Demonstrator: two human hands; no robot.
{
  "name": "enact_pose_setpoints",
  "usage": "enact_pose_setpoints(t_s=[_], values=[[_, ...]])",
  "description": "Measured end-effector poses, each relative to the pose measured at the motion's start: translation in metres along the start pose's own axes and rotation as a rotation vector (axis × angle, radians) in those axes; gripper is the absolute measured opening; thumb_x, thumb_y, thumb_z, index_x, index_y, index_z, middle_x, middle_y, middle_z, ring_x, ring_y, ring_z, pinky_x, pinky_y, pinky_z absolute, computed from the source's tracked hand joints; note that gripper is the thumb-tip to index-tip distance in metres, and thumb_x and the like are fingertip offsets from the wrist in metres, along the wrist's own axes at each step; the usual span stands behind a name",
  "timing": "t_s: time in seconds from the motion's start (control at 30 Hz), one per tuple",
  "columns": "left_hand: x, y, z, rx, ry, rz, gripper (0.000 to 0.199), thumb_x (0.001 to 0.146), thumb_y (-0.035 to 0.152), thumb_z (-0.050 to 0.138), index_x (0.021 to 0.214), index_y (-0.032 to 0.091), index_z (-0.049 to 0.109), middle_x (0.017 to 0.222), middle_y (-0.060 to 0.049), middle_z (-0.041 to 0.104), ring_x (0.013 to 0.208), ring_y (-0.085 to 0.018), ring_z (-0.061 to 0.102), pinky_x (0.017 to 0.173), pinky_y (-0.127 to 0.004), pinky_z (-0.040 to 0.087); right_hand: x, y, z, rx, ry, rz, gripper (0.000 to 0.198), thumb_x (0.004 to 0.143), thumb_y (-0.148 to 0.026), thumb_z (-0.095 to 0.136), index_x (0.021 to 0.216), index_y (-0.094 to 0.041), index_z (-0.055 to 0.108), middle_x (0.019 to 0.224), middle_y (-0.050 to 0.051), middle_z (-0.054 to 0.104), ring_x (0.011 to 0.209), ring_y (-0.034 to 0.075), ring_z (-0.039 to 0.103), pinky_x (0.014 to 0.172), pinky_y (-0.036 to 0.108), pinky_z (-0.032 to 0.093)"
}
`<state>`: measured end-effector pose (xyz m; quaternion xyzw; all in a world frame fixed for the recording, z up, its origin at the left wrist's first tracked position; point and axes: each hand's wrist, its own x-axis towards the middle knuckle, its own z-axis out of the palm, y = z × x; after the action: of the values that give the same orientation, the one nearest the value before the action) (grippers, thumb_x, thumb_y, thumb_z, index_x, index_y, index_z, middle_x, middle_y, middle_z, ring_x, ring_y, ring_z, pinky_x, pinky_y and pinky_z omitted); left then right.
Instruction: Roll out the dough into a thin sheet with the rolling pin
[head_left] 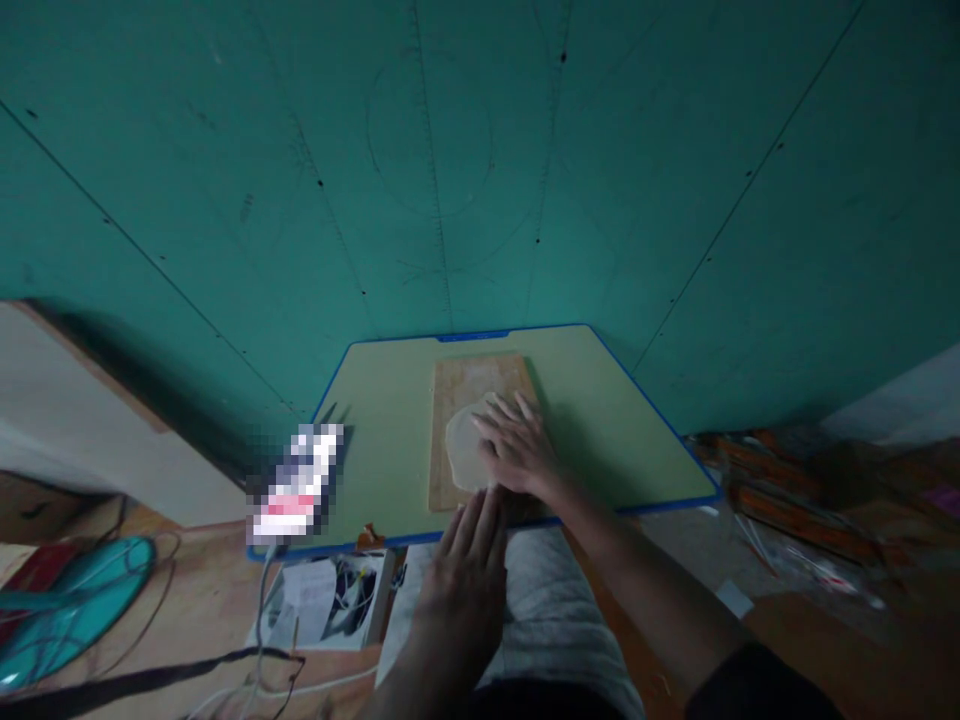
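A flat, pale, rounded sheet (466, 445) that looks like rolled dough or clay lies on a wooden board (444, 385). Over its right side rests my right hand (517, 445), fingers spread and the fingertips pointing up and left. My left hand (469, 560) is at the near edge of the board, its fingers stretched out side by side, with the tips by the sheet's lower edge. Neither hand shows anything gripped. Part of the sheet's right side is hidden under my right hand.
The board sits on a light green table (600, 440) with a blue rim, against a green wall (480, 200). A blurred-out device (296, 485) with a cable stands at the table's left. Below are a white box (375, 600) with wires and a turquoise round object (97, 610).
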<state>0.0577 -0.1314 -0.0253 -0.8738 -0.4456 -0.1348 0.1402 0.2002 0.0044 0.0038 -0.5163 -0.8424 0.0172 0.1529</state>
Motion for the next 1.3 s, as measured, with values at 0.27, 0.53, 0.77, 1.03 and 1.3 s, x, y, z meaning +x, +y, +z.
enact_pose_setpoints(t_s=[0.27, 0.53, 0.77, 1.03, 1.3], values=[[0.012, -0.014, 0.008, -0.017, -0.01, -0.026, 0.06, 0.089, 0.021, 0.044, 0.146, 0.007, 0.036, 0.151, -0.018, 0.04, 0.141, -0.029, 0.037, 0.108, -0.044, 0.042, -0.039, 0.024, -0.006, 0.04, 0.11, -0.102, 0.04, 0.093, -0.022, 0.042, 0.129, -0.018, 0.061, 0.136, 0.01, 0.059, 0.133, 0.022, 0.046, 0.116, 0.046, 0.028], [0.059, -0.056, 0.021, 0.015, 0.026, -0.222, 0.055, 0.096, 0.045, 0.044, 0.135, 0.007, 0.052, 0.14, -0.023, 0.052, 0.135, -0.036, 0.044, 0.107, -0.05, 0.042, -0.082, 0.04, -0.007, 0.011, 0.196, -0.005, 0.035, 0.098, -0.031, 0.041, 0.118, -0.014, 0.064, 0.117, 0.014, 0.065, 0.114, 0.027, 0.055, 0.098, 0.042, 0.046], [0.112, -0.076, 0.028, -0.068, -0.056, -0.214, 0.045, 0.094, 0.035, 0.047, 0.13, 0.011, 0.056, 0.14, -0.019, 0.053, 0.136, -0.032, 0.043, 0.11, -0.047, 0.037, -0.102, 0.041, -0.008, -0.035, 0.22, 0.15, 0.032, 0.098, -0.038, 0.042, 0.109, -0.017, 0.063, 0.099, 0.011, 0.066, 0.093, 0.026, 0.062, 0.078, 0.036, 0.049], [0.166, -0.09, 0.045, -0.21, -0.159, -0.267, 0.037, 0.097, 0.034, 0.038, 0.119, 0.016, 0.062, 0.13, -0.012, 0.062, 0.129, -0.028, 0.049, 0.105, -0.046, 0.042, -0.098, 0.044, -0.031, -0.208, -0.125, 0.283, 0.035, 0.096, -0.051, 0.044, 0.088, -0.023, 0.063, 0.07, 0.006, 0.071, 0.062, 0.023, 0.068, 0.05, 0.029, 0.028], [0.148, -0.084, 0.042, -0.186, -0.104, -0.254, 0.052, 0.096, 0.043, 0.04, 0.135, 0.012, 0.053, 0.145, -0.017, 0.048, 0.14, -0.033, 0.037, 0.114, -0.049, 0.032, -0.108, 0.026, -0.037, -0.292, -0.202, 0.298, 0.045, 0.095, -0.057, 0.041, 0.078, -0.024, 0.067, 0.062, 0.008, 0.069, 0.055, 0.024, 0.065, 0.048, 0.031, 0.029]])
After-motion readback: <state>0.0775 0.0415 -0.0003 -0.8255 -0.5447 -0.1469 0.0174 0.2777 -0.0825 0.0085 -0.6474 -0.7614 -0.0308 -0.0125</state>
